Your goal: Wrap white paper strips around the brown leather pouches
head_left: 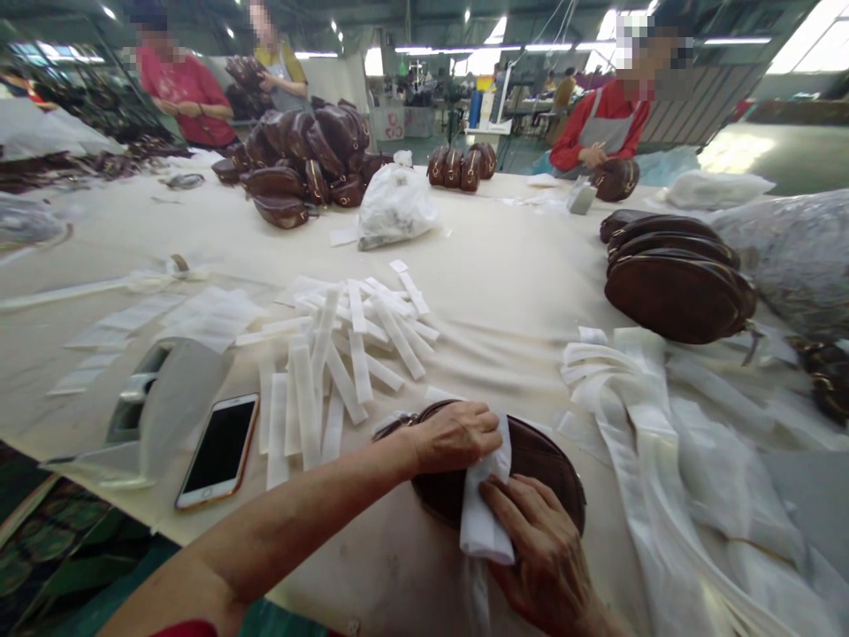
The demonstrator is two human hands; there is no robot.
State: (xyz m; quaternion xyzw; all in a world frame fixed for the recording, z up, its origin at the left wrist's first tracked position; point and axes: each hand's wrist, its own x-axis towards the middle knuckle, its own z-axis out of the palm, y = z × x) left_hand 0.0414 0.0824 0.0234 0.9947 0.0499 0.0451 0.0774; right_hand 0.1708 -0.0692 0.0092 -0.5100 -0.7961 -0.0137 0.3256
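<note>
A dark brown leather pouch [550, 464] lies on the cream table near the front edge. A white paper strip [483, 522] is draped over its near side. My left hand [455, 435] rests on top of the pouch with its fingers curled, pinching the upper end of the strip. My right hand [540, 553] comes in from below, its fingers pressed on the strip and the pouch's side. A scattered heap of white strips [351, 354] lies just beyond my left hand.
A smartphone [218, 449] and a clear plastic sheet [165, 411] lie at the front left. Stacked brown pouches [676, 287] and crumpled white wrappers [669, 425] are on the right. A pile of pouches [305, 159], a white bag [396, 205] and three workers stand at the far side.
</note>
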